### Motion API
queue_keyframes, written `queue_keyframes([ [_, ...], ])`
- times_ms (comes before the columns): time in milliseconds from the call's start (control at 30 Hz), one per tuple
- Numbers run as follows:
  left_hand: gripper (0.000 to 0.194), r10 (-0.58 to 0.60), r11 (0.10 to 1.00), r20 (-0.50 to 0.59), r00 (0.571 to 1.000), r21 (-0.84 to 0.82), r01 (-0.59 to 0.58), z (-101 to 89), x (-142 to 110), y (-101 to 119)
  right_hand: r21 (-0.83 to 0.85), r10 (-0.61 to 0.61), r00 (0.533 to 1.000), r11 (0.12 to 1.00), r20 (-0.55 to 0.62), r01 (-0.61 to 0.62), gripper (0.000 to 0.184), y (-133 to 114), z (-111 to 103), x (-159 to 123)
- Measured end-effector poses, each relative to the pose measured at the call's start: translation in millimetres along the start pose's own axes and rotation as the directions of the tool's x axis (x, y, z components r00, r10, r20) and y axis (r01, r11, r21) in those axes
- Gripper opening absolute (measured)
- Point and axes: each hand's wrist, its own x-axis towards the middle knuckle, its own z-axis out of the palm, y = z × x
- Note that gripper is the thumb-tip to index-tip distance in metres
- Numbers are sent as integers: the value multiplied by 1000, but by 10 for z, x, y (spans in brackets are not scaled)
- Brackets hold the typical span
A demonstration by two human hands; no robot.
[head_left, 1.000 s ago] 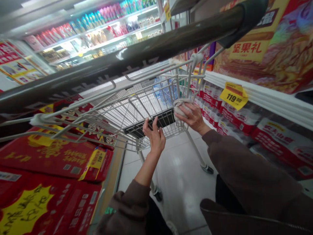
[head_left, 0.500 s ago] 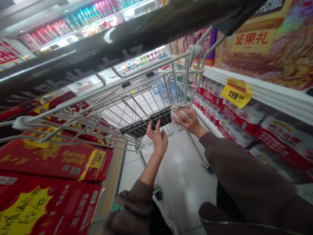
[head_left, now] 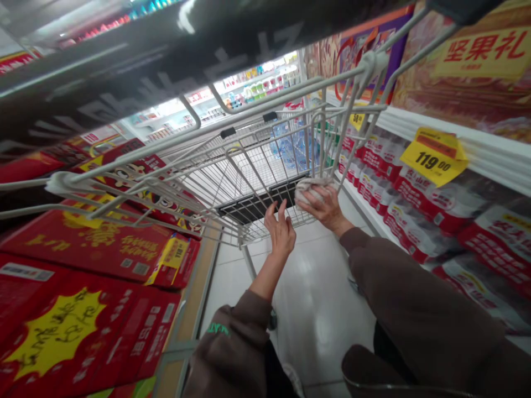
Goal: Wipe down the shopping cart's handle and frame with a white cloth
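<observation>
A pale, crumpled cloth (head_left: 307, 189) is in my right hand (head_left: 327, 210), pressed to the near side of a shopping cart (head_left: 375, 63) at its right lower corner. The right fingers bend over the cloth and hide part of it. Left of it, my left hand (head_left: 281, 229) has its fingers apart and half curled, with nothing in them. Its fingertips are by the wire bars just under a black panel (head_left: 244, 211); contact cannot be made out. The cart's dark handle (head_left: 174, 72) crosses the top of the view.
Red gift boxes (head_left: 120, 237) are stacked on the left. Packs of red-labelled bottles (head_left: 418, 229) line the lower right shelf, under a yellow price tag (head_left: 433, 157). Blue-tinted bottles (head_left: 290, 143) show beyond the wires. Pale floor tiles (head_left: 319, 287) lie below.
The view has shifted, so the cart and shelves sit differently in it. My left hand has moved slightly right, nearer the right hand. The right hand still holds the cloth against the cart.
</observation>
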Motion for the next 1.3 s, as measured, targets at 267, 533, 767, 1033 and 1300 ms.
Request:
queue_keyframes([
  [267, 47, -8, 1000, 120, 993, 31, 4, -68, -116, -229, -13, -111, 993, 994, 47, 112, 40, -252, -28, -183],
  [533, 51, -67, 994, 35, 997, 87, 64, -299, -140, -495, -6, -86, 995, 996, 42, 86, 37, -440, 239, 34],
  [767, 55, -142, 985, 58, 988, 106, 136, -490, -184, -723, 18, -126, 990, 992, 56, 125, 42, -678, 234, 179],
  [1033, 57, -113, 989, 22, 993, 97, 110, -694, -137, -810, 10, -155, 986, 988, -64, 156, 29, -993, 357, 334],
  [1300, 56, -140, 984, -31, 990, 107, 142, -858, -193, -1034, 2, -128, 986, 992, -111, 129, 44, -1283, 379, 742],
])
